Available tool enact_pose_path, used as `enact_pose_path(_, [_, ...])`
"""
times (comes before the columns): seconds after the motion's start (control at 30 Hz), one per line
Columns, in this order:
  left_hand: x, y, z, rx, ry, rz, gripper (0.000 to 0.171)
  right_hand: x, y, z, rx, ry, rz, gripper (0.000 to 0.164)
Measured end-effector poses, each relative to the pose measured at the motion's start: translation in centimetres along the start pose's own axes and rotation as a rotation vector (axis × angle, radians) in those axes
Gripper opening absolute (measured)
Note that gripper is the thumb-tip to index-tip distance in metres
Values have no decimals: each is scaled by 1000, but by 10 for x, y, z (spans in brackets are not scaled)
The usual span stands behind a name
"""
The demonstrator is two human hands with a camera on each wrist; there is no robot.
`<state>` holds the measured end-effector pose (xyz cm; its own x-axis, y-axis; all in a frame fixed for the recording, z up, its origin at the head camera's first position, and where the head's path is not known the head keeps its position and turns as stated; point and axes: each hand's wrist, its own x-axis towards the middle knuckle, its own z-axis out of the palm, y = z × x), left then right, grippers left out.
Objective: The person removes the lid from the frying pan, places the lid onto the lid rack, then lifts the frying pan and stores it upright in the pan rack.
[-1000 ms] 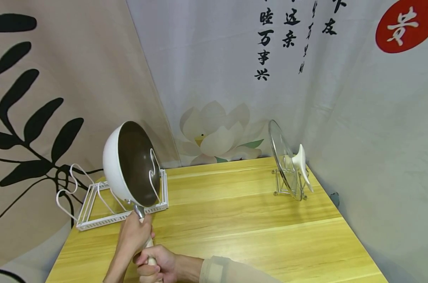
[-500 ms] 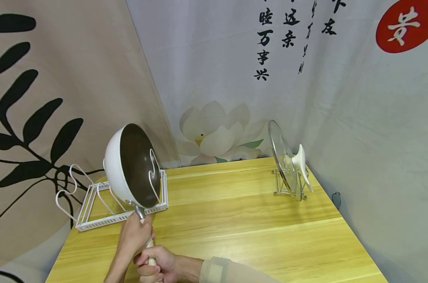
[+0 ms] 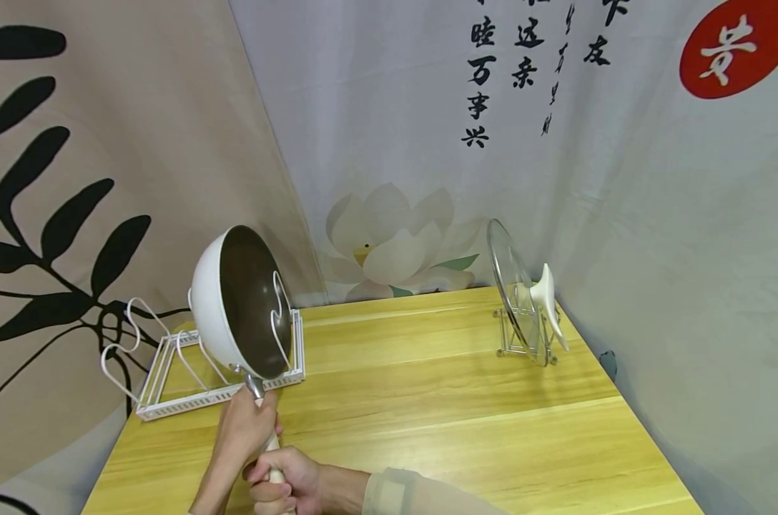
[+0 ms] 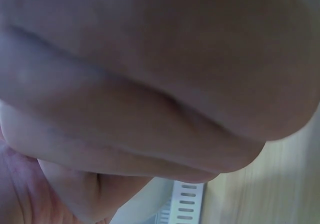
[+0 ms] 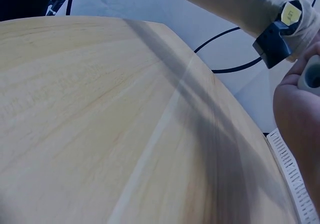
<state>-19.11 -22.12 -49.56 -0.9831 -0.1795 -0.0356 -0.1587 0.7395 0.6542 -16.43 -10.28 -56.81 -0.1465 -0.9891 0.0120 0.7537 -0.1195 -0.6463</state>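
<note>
A deep white wok (image 3: 210, 300) with a dark brown inside stands on its side in the white wire rack (image 3: 189, 409), its hollow facing right. One heart-shaped wire of the rack rises in front of the wok's opening. My left hand (image 3: 246, 422) grips the pale handle close to its metal neck. Farther down, nearer to me, my right hand (image 3: 286, 478) holds the same handle. Curled fingers (image 4: 130, 119) fill the left wrist view and hide most of the handle there. The handle's hollow end (image 5: 312, 76) shows at the right edge of the right wrist view.
A glass lid (image 3: 514, 300) with a white knob handle (image 3: 546, 297) leans upright in a small metal stand (image 3: 508, 349) at the back right of the wooden table (image 3: 415, 400). Printed curtains hang behind the table. A black cable (image 5: 235, 68) runs beyond its edge.
Over the last second the wok has tipped slightly down and to the right in the rack. Both hands keep their grip on the handle.
</note>
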Motion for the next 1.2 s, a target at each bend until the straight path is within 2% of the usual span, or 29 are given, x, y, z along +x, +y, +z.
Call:
enact_pose_path(0.37, [0, -3, 2, -2, -5, 2, 24, 0, 2, -2, -19, 19, 6, 41])
enact_pose_path(0.7, [-3, -5, 6, -20, -12, -23, 22, -2, 6, -6, -39, 44, 71, 46])
enact_pose_path(1.2, [-5, -5, 8, -30, -19, -39, 24, -4, 7, -6, -60, 66, 81, 45])
